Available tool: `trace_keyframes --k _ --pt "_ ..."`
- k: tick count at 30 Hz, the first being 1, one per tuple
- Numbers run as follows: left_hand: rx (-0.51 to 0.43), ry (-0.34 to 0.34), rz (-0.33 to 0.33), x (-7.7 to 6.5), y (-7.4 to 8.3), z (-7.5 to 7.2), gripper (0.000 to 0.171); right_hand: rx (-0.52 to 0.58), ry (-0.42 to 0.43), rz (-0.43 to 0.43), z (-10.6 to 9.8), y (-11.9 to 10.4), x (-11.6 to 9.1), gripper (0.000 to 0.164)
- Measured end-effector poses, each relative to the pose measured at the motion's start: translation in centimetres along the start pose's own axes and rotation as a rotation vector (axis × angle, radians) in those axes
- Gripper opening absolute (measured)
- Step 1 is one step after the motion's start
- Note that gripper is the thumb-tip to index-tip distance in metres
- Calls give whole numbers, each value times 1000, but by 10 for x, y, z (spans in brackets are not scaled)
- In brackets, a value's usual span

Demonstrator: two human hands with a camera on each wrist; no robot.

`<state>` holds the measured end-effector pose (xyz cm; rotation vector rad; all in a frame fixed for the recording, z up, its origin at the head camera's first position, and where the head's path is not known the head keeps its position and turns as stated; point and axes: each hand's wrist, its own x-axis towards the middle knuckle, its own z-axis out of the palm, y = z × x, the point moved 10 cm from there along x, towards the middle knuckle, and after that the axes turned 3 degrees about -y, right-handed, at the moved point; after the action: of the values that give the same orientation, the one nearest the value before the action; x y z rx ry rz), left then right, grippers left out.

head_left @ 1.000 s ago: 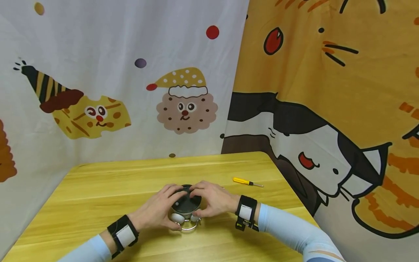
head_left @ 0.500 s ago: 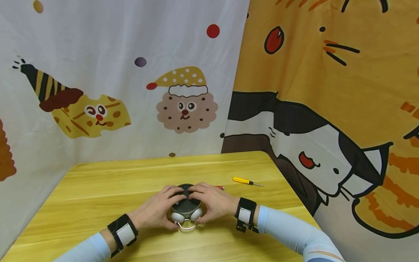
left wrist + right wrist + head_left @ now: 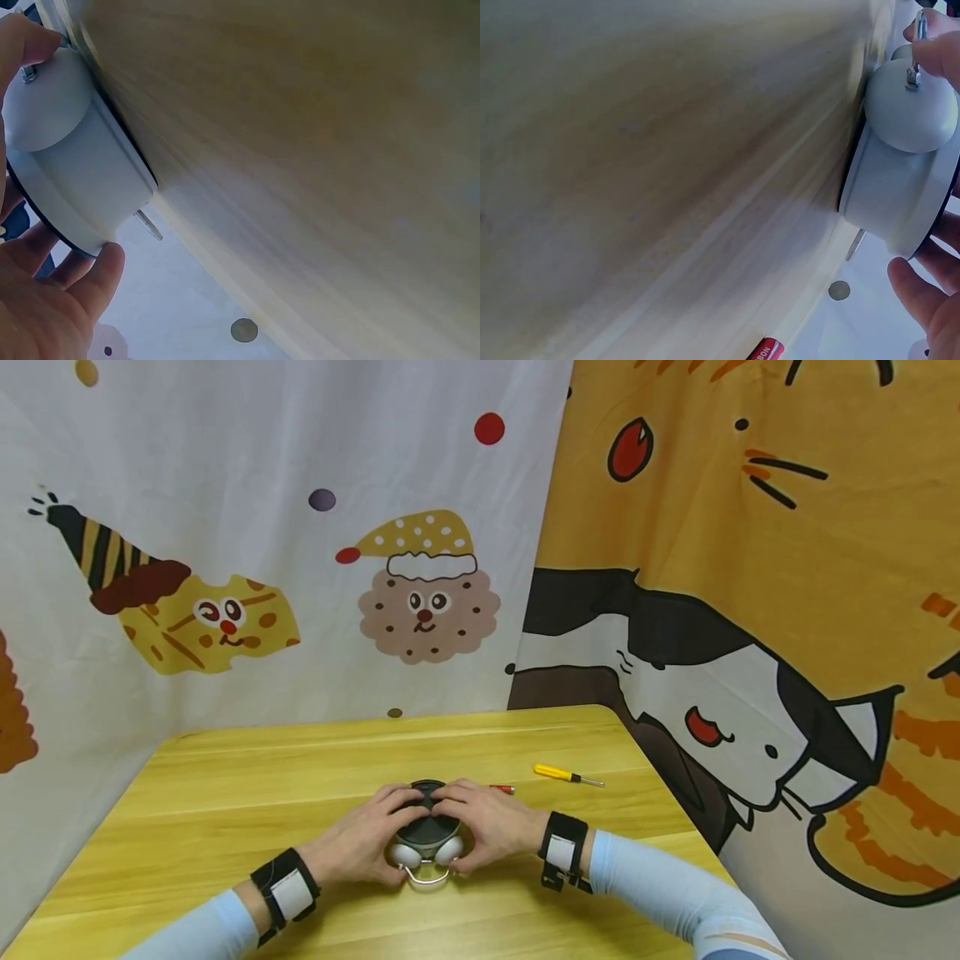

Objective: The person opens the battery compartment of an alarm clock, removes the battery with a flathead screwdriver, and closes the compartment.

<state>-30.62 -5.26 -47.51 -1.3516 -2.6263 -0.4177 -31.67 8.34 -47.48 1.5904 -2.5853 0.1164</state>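
A twin-bell alarm clock (image 3: pixel 427 833) lies flat on the table, its dark round back facing up and its two pale bells (image 3: pixel 449 850) and wire handle (image 3: pixel 427 882) toward the person. My left hand (image 3: pixel 363 835) grips its left side, fingertips over the dark back and thumb by the left bell. On the opposite side my right hand (image 3: pixel 495 825) holds it the same way, thumb near the right bell. In the left wrist view the clock's white casing (image 3: pixel 97 180) shows between thumb and fingers. A short metal leg (image 3: pixel 856 244) sticks out in the right wrist view.
A yellow-handled screwdriver (image 3: pixel 558 773) lies on the wooden table (image 3: pixel 262 777) to the right, behind the right hand. Closer to that hand is a small red lettered cylinder (image 3: pixel 766 350), like a battery, partly hidden in the head view. A cartoon-printed curtain (image 3: pixel 247 460) hangs behind.
Both thumbs have moved from the handle area to beside the bells, and the fingers have settled on the clock's back. The red cylinder has come into sight behind the right hand.
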Motion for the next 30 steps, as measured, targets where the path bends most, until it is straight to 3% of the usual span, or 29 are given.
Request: trace_keyframes --k 8,18,30 --pt "-1 -22 -17 0 -1 1 94 -14 -19 25 2 -2 -2 83" --pt "6 6 4 0 1 0 92 -10 -10 38 0 -4 -2 83" --pt "-76 -15 -25 1 -4 0 91 -4 -53 39 -5 -1 4 83"
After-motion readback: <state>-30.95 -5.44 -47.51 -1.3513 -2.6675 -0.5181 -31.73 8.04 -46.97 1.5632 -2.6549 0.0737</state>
